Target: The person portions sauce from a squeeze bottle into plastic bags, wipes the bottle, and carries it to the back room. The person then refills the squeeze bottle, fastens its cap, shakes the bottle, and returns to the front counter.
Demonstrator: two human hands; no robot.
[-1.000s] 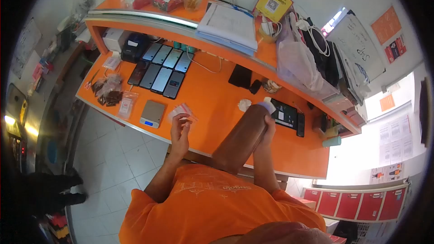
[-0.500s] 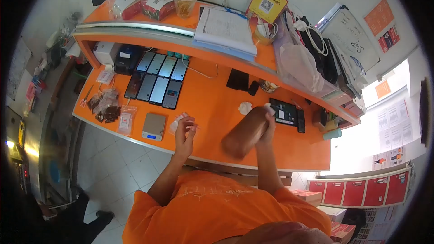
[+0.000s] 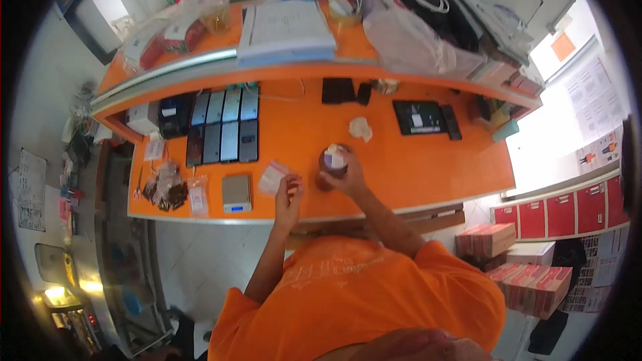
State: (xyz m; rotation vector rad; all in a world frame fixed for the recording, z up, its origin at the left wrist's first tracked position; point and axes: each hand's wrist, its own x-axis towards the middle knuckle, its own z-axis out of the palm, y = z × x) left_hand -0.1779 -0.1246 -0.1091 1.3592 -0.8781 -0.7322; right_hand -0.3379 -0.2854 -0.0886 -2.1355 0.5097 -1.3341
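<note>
My right hand point(image 3: 350, 175) is wrapped round a brown container point(image 3: 328, 180) with a white top, now seen nearly from above over the orange table point(image 3: 414, 167). Left of it, the fingers of my left hand point(image 3: 289, 190) are closed at the edge of a small clear plastic bag point(image 3: 273, 177). A small digital scale point(image 3: 236, 192) lies to the left of that bag. Beyond the container is a crumpled whitish piece point(image 3: 360, 129). Farther left are a labelled plastic bag point(image 3: 198, 199) and a heap of small brown packets point(image 3: 165, 186).
Several phones point(image 3: 229, 132) lie in two rows at the back left. A tablet point(image 3: 418, 117) is at the back right. Above runs a shelf with papers point(image 3: 286, 29) and bags. Scissors point(image 3: 138, 184) lie at the left edge. Red-and-white boxes point(image 3: 531, 285) stand at the lower right.
The container has moved left and turned from lying slanted to nearly upright, with my right hand round it. My left hand has shifted slightly right beside the small bag. The view has tilted.
</note>
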